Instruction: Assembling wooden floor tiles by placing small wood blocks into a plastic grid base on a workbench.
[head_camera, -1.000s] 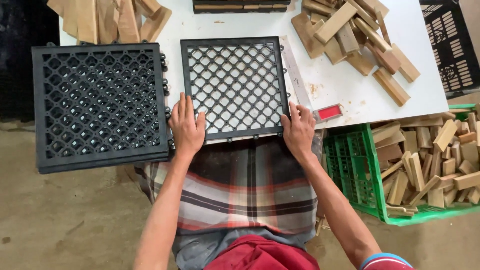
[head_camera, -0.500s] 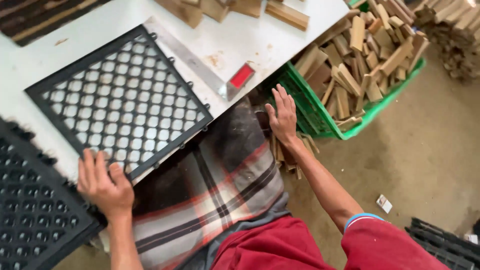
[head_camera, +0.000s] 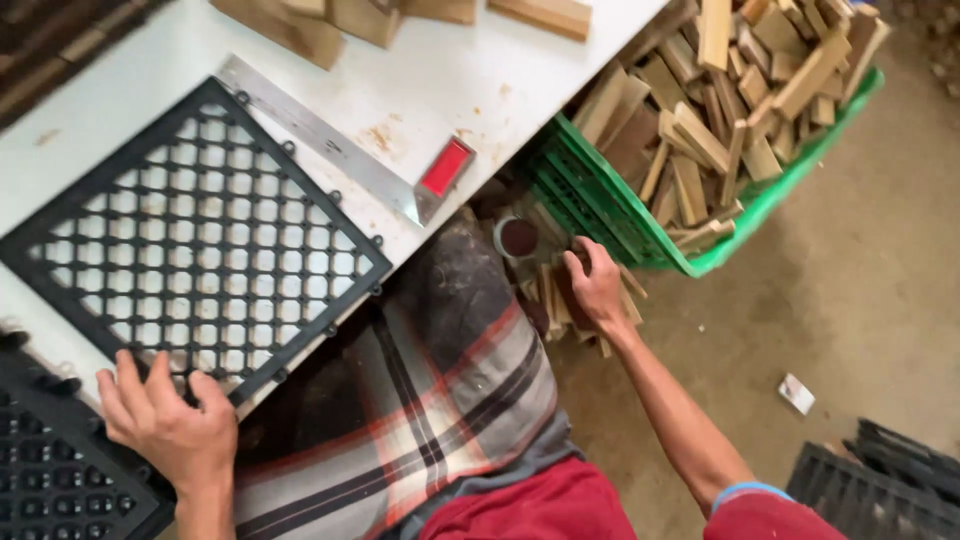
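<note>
Since half a second before, the right hand (head_camera: 597, 285) had dropped from beside the table edge to a pile of short wooden pieces (head_camera: 560, 295) on the floor under the table, while the left hand (head_camera: 165, 420) kept its place at the near corner of the open lattice tile (head_camera: 195, 245).

At far left, a denser black plastic grid tile (head_camera: 55, 470) lay on the white table (head_camera: 480, 75), its corner beside the left hand. That hand rested flat, fingers spread and pressing on the lattice tile's rim, closed on nothing. The lattice tile was square, thin, black, with diamond openings and small lugs along its edges. Beyond it lay a flat steel ruler (head_camera: 315, 135) ending at a small red block (head_camera: 445, 167). A checked cloth covered the person's lap below.

Further right, the right arm stretched downward, fingers curled over the wooden pieces; whether they actually gripped one could not be told. A green plastic crate (head_camera: 760, 205) of rough wood offcuts stood on the bare concrete floor just beyond.
</note>
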